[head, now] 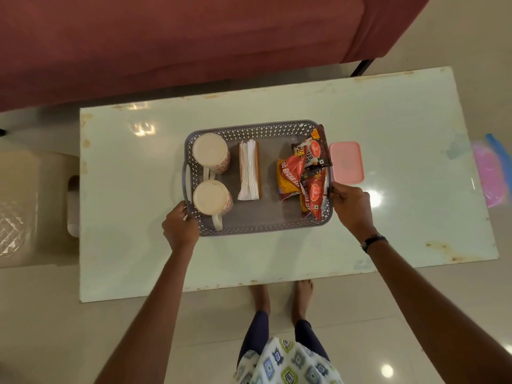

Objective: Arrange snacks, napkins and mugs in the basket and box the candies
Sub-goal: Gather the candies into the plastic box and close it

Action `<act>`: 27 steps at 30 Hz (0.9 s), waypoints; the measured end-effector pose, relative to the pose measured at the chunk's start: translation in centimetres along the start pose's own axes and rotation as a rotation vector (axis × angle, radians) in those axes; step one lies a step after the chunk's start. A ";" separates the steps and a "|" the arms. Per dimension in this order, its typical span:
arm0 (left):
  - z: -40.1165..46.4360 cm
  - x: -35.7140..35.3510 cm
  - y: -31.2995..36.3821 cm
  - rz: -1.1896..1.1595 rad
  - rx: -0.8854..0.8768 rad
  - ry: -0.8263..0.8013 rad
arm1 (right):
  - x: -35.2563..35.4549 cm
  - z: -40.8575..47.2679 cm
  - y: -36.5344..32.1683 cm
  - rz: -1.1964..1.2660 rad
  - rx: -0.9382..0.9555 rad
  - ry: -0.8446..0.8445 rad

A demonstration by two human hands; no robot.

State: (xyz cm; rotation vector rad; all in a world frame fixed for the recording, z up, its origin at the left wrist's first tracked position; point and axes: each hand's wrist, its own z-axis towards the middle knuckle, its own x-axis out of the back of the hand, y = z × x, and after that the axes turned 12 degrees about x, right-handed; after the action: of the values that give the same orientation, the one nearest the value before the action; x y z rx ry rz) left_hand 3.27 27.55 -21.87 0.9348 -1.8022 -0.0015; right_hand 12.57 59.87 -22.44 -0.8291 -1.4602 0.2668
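Note:
A grey perforated basket (249, 128) sits mid-table. Inside it, on the left, stand two white mugs with red pattern, one farther (210, 149) and one nearer (211, 197). A wooden holder with white napkins (248, 171) lies in the middle. Several red and brown snack packets (302, 173) fill the right side. My left hand (179, 227) grips the basket's left handle at the near corner. My right hand (351, 205) grips the right rim. A closed pink box (346, 162) rests just right of the basket.
The pale green table (388, 223) has worn edges. A maroon sofa (177, 42) stands behind it. A beige plastic stool (25, 200) is at the left. Pink and blue plastic (489, 173) lies on the floor at right. My bare feet (279, 297) stand at the table's near edge.

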 end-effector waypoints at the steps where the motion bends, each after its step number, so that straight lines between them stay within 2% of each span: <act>1: -0.1 0.0 0.0 0.012 -0.008 0.004 | 0.1 0.1 0.0 0.003 0.007 -0.006; 11: -0.7 -0.3 -0.4 0.038 -0.040 0.012 | 0.4 0.6 0.7 0.049 0.024 0.000; 14: -1.3 -0.4 -0.2 -0.029 0.012 -0.006 | 1.1 1.1 0.9 0.094 -0.046 0.200; 15: -1.5 -0.5 -0.1 -0.064 0.035 -0.004 | 1.3 1.7 1.4 0.054 -0.053 0.218; 17: -2.0 -0.8 0.0 -0.109 0.060 0.011 | 1.6 3.4 2.5 -0.075 -0.015 0.040; 19: -2.4 -1.2 -0.1 -0.126 0.075 0.028 | 1.9 5.4 3.7 -0.096 0.044 -0.174; 21: -2.7 -1.5 -0.2 -0.139 0.088 0.036 | 2.3 7.0 4.0 -0.099 0.069 -0.315; 24: -3.6 -1.9 -0.2 -0.164 0.094 0.029 | 2.7 7.4 3.5 -0.105 0.068 -0.413; 27: -4.1 -2.0 0.0 -0.175 0.101 0.023 | 2.7 6.6 3.6 -0.099 0.070 -0.391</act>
State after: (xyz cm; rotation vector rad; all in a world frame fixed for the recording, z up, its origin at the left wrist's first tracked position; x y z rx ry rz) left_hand 6.81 30.42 -21.61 1.1576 -1.7068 -0.0101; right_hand 7.88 66.36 -23.33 -0.6686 -1.8396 0.4201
